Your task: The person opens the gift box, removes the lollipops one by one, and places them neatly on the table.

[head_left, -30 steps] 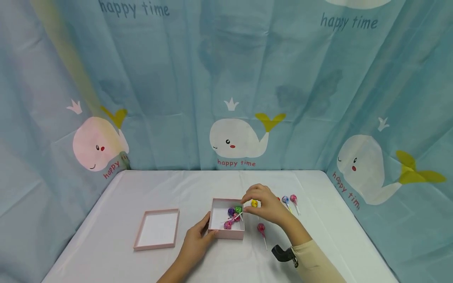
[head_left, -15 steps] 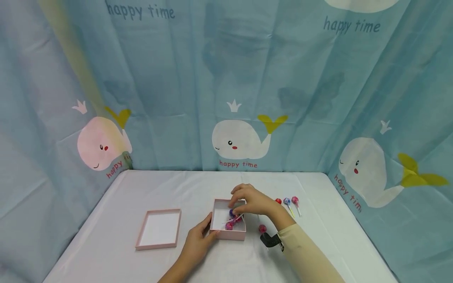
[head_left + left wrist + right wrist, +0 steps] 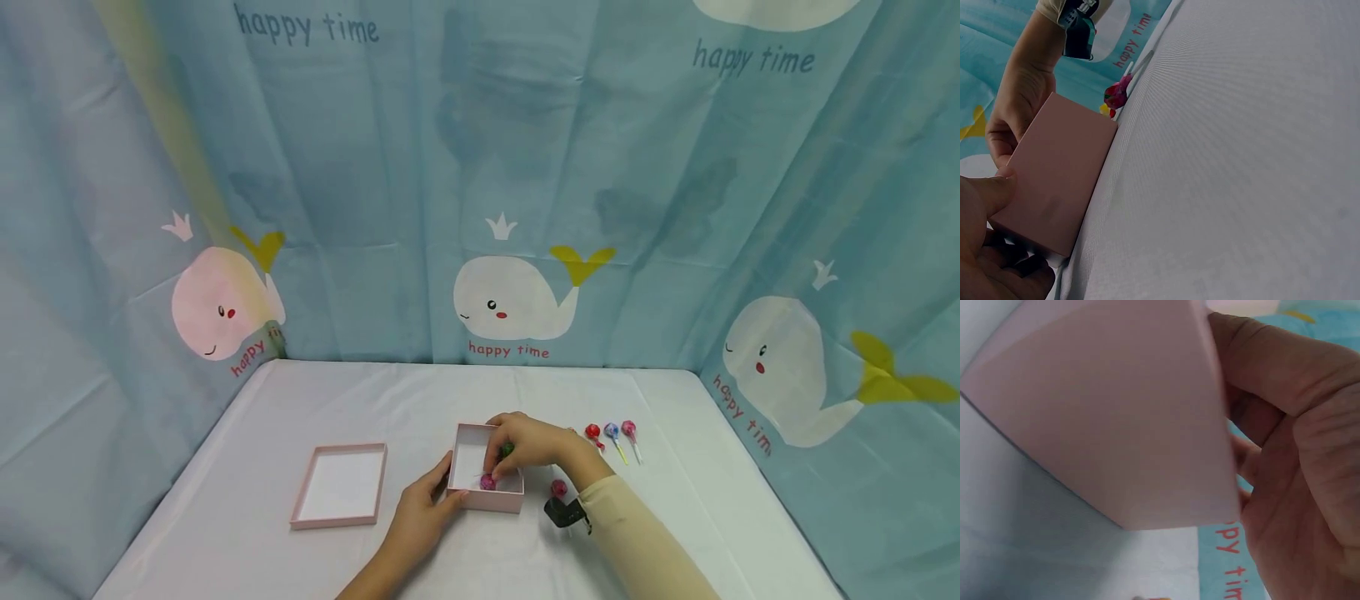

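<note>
My left hand (image 3: 422, 510) grips a small open pink box (image 3: 491, 500) at its front left corner, thumb against the front wall and fingers along the left side. Inside the box, my right hand (image 3: 528, 440) reaches down with bent fingers, the tips right at a pink lollipop (image 3: 487, 482). A green lollipop (image 3: 507, 449) shows below the palm; the other lollipops in there are hidden by the hand. From the right wrist, the box wall (image 3: 1110, 425) covers my fingertips, so I cannot tell whether they pinch a lollipop.
The shallow pink lid (image 3: 339, 486) lies left of the box on the white table. Right of the box are red (image 3: 592, 431), blue (image 3: 611, 430) and pink lollipops (image 3: 628, 428), with a dark pink one (image 3: 558, 488) nearer. A patterned curtain (image 3: 405, 167) surrounds the table.
My right hand has moved left from the box's right edge and down into it, covering most of the lollipops inside. The left hand keeps its grip on the box. The view has shifted slightly.
</note>
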A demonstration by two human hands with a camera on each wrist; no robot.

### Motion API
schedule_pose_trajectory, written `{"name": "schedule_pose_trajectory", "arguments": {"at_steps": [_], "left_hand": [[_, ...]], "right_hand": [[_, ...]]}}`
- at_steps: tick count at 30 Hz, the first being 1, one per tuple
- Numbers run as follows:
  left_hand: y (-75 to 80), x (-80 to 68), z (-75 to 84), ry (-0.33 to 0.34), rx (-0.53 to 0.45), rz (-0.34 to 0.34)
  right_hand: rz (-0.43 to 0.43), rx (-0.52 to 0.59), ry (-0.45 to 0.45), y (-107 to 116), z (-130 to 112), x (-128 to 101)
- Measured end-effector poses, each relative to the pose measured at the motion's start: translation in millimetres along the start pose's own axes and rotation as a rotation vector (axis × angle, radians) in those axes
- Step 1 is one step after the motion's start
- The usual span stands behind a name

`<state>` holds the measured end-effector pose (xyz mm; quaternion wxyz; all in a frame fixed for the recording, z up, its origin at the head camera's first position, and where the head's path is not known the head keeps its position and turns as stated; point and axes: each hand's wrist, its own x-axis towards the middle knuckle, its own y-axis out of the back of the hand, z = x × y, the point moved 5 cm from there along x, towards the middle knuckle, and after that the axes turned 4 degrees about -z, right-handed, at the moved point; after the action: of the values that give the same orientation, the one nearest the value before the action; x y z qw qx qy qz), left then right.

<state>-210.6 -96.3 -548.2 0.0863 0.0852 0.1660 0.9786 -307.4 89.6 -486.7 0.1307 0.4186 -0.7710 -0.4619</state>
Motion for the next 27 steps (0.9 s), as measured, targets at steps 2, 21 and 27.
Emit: {"name": "schedule_pose_trajectory", "arguments": {"at_steps": [2, 21, 27], "left_hand": [[-0.5, -0.5, -0.3, -0.004, 0.002, -0.003], [1.2, 1.1, 0.9, -0.001, 0.032, 0.005], [0.6, 1.1, 0.3, -0.012, 0.027, 0.010]], "right_hand": [[-0.008, -0.021, 0.001, -4.3, -0.2, 0.8], [0.084, -0.210, 0.000, -16.4, -3.0, 2.7], [0.076, -0.259, -0.009, -18.7, -4.3, 3.8]]}}
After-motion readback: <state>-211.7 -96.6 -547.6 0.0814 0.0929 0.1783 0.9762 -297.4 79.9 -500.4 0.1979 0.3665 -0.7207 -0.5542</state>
